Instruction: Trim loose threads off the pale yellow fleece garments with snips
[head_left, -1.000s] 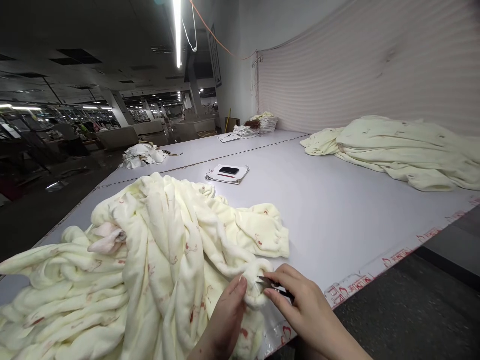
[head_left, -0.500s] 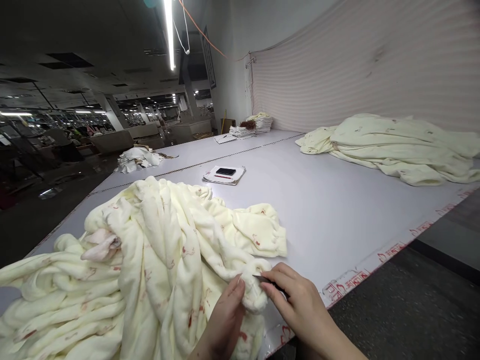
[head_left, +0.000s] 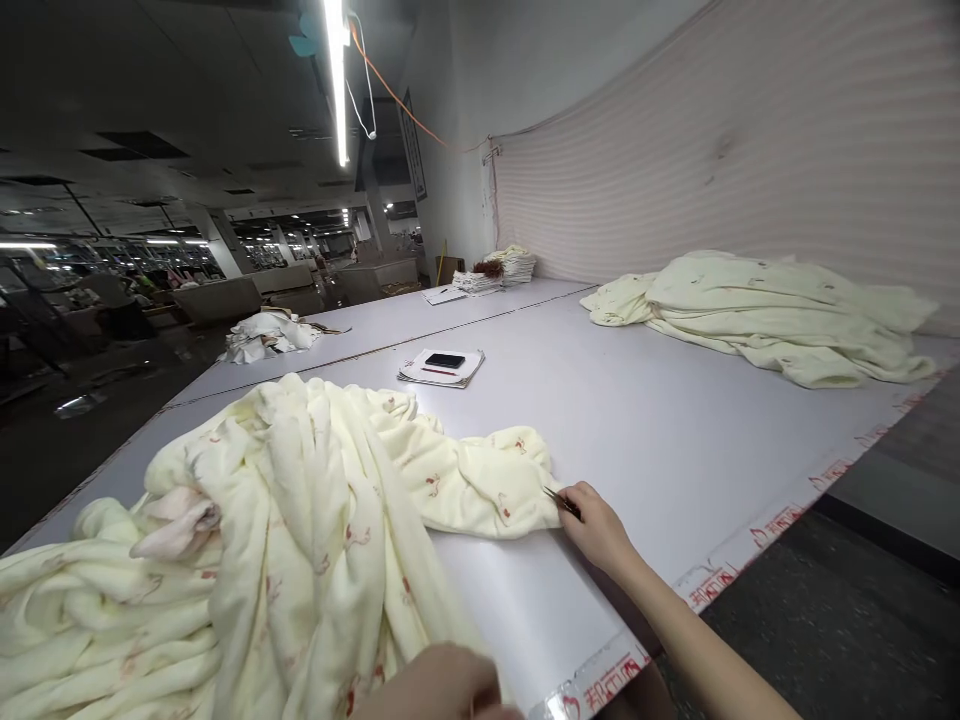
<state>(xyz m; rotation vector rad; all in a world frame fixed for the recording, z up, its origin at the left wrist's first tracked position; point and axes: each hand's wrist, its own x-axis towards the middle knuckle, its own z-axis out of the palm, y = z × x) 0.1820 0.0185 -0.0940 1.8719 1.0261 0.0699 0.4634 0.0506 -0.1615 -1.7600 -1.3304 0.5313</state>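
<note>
My right hand (head_left: 596, 525) is closed round small dark thread snips (head_left: 562, 502), their points toward the left. It is at the cuffed end of a pale yellow fleece sleeve (head_left: 480, 480); whether the fingers also pinch the cuff is hard to see. The sleeve belongs to a heaped pale yellow fleece garment (head_left: 300, 520) with small reddish prints. At the bottom edge, my left hand (head_left: 446, 685) is blurred and partly cut off beside the fleece, its fingers mostly hidden. A pinkish-white piece (head_left: 176, 525) sits on the left of the heap.
On the pale table (head_left: 555, 400), a black phone (head_left: 445, 360) and a red pen lie on papers (head_left: 465, 372). Another yellow fleece pile (head_left: 765, 310) is at right. White scraps (head_left: 270, 335) and stacked pieces (head_left: 514, 265) are farther back. The table's front edge has red-printed tape (head_left: 784, 520).
My right hand has moved up and away with the snips, from the bunched fleece end to the other sleeve's cuff. My left hand has dropped toward the bottom edge, and the bunched end has left view.
</note>
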